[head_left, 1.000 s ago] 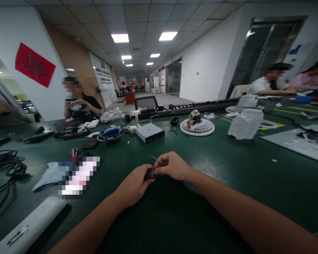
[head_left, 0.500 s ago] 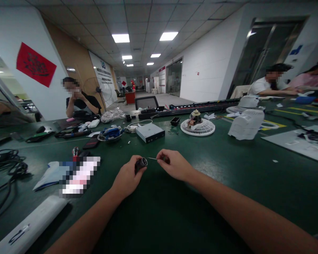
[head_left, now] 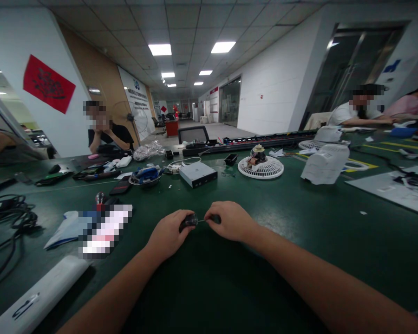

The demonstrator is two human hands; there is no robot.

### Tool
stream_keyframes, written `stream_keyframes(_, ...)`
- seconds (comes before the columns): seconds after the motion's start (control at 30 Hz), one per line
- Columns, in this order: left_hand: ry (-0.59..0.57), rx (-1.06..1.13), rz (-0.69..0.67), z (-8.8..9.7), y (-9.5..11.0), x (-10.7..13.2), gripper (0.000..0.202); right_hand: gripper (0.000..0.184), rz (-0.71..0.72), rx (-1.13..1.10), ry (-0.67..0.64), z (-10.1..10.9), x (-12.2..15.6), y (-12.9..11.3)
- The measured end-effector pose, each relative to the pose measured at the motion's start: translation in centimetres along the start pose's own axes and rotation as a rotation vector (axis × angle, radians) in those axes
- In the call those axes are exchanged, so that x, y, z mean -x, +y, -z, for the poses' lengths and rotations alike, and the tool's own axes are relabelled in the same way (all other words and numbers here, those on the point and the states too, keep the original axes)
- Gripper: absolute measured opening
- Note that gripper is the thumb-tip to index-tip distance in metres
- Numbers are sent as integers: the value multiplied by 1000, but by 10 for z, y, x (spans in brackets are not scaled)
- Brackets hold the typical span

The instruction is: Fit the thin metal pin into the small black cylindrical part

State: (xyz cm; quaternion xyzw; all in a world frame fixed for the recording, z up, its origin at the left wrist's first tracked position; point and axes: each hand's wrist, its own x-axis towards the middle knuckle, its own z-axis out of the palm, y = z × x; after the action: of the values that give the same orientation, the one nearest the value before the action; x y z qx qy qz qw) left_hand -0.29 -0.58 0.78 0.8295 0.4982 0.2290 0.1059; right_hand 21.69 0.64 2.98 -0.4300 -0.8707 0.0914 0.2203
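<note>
My left hand [head_left: 169, 234] is closed around a small dark cylinder [head_left: 191, 221] with a round end facing right, its thumb below and fingers above. From the right, my right hand [head_left: 233, 222] pinches a thin-shafted screwdriver [head_left: 201, 221], its dark handle mostly hidden in the fingers. The metal shaft points left and meets the round end of the cylinder; whether it goes inside cannot be made out. Both hands are held close together above the green tabletop [head_left: 202, 287].
Beyond my hands lie a silver disc drive [head_left: 198, 172], a black tray [head_left: 231, 159] and a white fan grille with motor [head_left: 260, 167]. A white housing [head_left: 325, 164] stands right. At left are a pouch [head_left: 64, 227], cables [head_left: 12, 218] and a long white case [head_left: 38, 294]. People sit across the table.
The cylinder has turned so its open end faces right rather than toward me. Both hands have shifted slightly down, and the screwdriver shaft now meets the cylinder.
</note>
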Motion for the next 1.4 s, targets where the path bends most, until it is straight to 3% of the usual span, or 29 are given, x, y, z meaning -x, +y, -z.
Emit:
stream_keyframes(0.1,-8,-1,-43,0,0,0,33,17,-7,-110,-14,0,0,0)
stream_keyframes(0.23,22,-26,-36,1,2,0,34,18,-102,-67,17,-1,-1,0)
stream_keyframes(0.37,-6,-53,-15,0,5,-1,33,15,-147,-31,-79,-2,-1,-2)
stream_keyframes(0.47,27,-68,28,0,5,-1,31,16,-254,31,-79,-4,-1,0)
stream_keyframes(0.63,55,-71,88,2,0,-2,30,32,-422,75,-148,-1,-3,12)
stream_keyframes(0.77,42,-65,106,3,0,-2,28,34,-463,57,-211,5,-3,20)
stream_keyframes(0.97,23,-50,68,1,0,-2,29,15,-456,-325,-297,6,-4,16)
stream_keyframes(1.17,21,-3,3,0,3,0,29,14,-264,-557,-96,-6,-6,9)
stream_keyframes(1.3,30,15,-65,-1,5,1,30,12,-251,-833,-41,-12,-8,6)
stream_keyframes(1.4,48,36,-105,-2,5,2,30,11,-225,-894,-1,-13,-8,5)
